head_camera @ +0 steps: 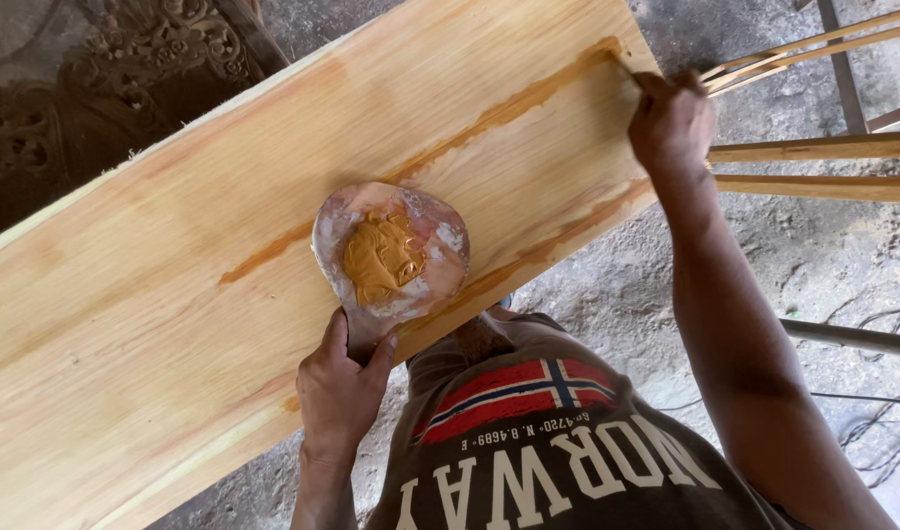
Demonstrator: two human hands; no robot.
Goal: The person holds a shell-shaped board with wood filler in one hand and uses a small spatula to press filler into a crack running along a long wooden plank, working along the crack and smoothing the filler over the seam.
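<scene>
A long pale wooden board lies slanted across the view, with orange-brown filler streaks along its grain. My left hand grips the near edge of a round, paste-smeared dish that rests on the board and holds a lump of orange-brown filler. My right hand is stretched to the board's far right corner, closed on a small thin tool whose tip touches the end of a filler streak. Most of the tool is hidden by my fingers.
Dark carved woodwork lies beyond the board at the upper left. Pale wooden slats stick out at the right, beside thin metal rods. Rough grey concrete floor spreads beneath.
</scene>
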